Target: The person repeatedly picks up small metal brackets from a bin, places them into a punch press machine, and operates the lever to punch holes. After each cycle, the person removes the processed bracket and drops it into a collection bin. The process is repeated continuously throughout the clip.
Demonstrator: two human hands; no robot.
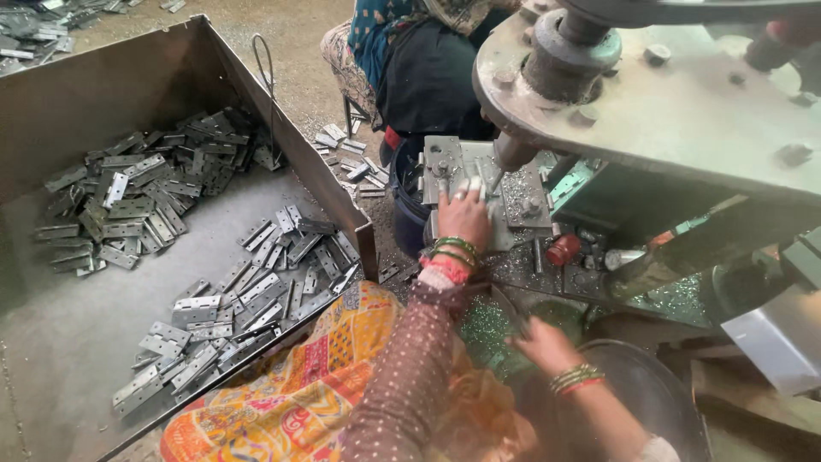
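The left hand (464, 216) stretches forward, palm down, fingers pressing a metal piece (473, 184) onto the press plate (522, 201). The right hand (540, 344) hangs low over a dark bowl (637, 385), blurred, so I cannot tell its grip.

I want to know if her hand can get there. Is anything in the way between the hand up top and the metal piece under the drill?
No, nothing visible is. The left hand already rests on the metal piece on the machine's plate, beside the drill spindle.
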